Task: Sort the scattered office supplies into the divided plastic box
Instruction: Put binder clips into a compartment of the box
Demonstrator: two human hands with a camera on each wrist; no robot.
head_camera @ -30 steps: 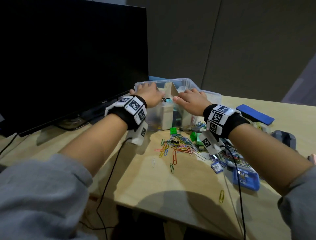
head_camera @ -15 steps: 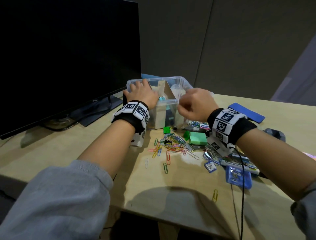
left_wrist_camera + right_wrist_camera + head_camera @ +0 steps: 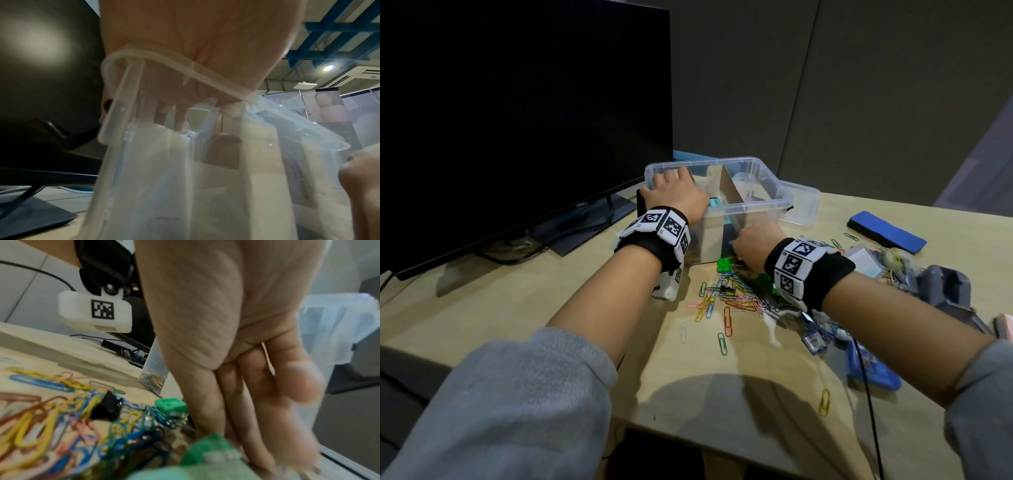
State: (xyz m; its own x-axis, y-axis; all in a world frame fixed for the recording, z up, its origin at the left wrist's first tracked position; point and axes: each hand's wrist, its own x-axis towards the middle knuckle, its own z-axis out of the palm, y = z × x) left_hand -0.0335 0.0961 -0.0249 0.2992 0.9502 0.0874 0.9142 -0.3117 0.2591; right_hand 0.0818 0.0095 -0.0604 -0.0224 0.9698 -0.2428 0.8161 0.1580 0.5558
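Centre of the head view: the left hand (image 3: 677,196) lies over the clear box's (image 3: 763,205) near-left rim, fingers hooked inside—presumably steadying it—while the right hand (image 3: 753,244), fingers extended and holding nothing, reaches the paper clips (image 3: 726,301) on the surface (image 3: 571,308) below.

Grey panel wall (image 3: 859,85), wooden desk (image 3: 585,325), dark monitor (image 3: 517,102).

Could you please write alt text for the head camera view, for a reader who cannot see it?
Seen from above, a person's left hand rests on the rim of a clear divided plastic box on a wooden desk, while the right hand reaches down to a pile of coloured paper clips in front of it. A dark monitor stands to the left.
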